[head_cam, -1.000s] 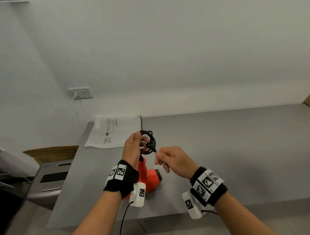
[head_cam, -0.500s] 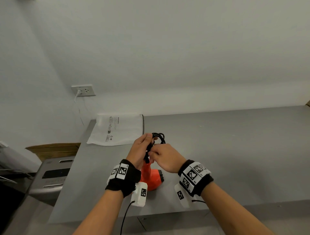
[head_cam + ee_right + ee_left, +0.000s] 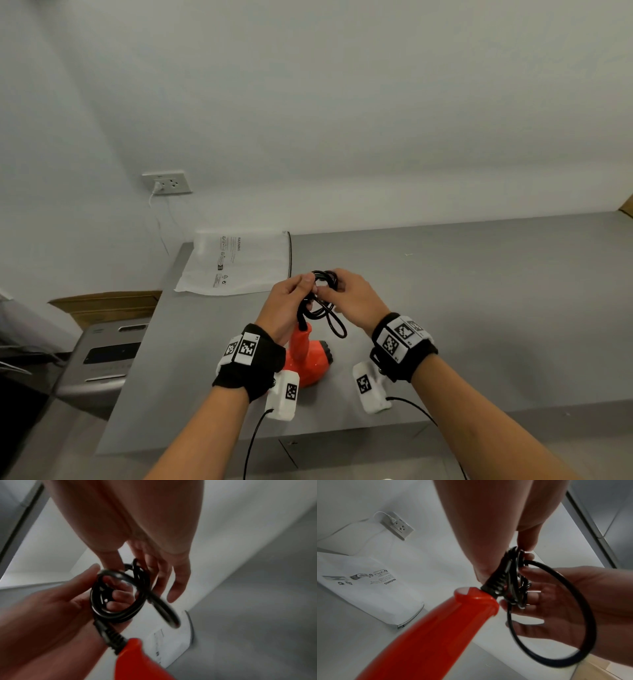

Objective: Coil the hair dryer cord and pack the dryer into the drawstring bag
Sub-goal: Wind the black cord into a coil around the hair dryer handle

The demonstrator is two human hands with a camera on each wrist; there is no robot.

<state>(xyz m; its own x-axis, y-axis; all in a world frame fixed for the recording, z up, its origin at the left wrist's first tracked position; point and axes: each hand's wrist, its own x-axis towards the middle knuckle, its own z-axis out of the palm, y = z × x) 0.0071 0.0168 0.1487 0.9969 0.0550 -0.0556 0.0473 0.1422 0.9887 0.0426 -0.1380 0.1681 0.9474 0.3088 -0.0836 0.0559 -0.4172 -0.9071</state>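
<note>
An orange-red hair dryer stands on the grey table with its handle pointing up. Its black cord is gathered in small loops just above the handle. My left hand grips the bundle of loops between thumb and fingers. My right hand pinches the cord at the top of the bundle, and one larger loop hangs loose below it. The plug is hidden. The white drawstring bag lies flat at the table's far left corner, beyond both hands.
A wall socket with a white plug sits above the bag. Left of the table are a cardboard box and a grey appliance. Another cardboard corner shows at the far right edge.
My right hand has come in from the right to meet the left at the coil. The loose cord end has been drawn in, and a new loop now hangs below the bundle.
</note>
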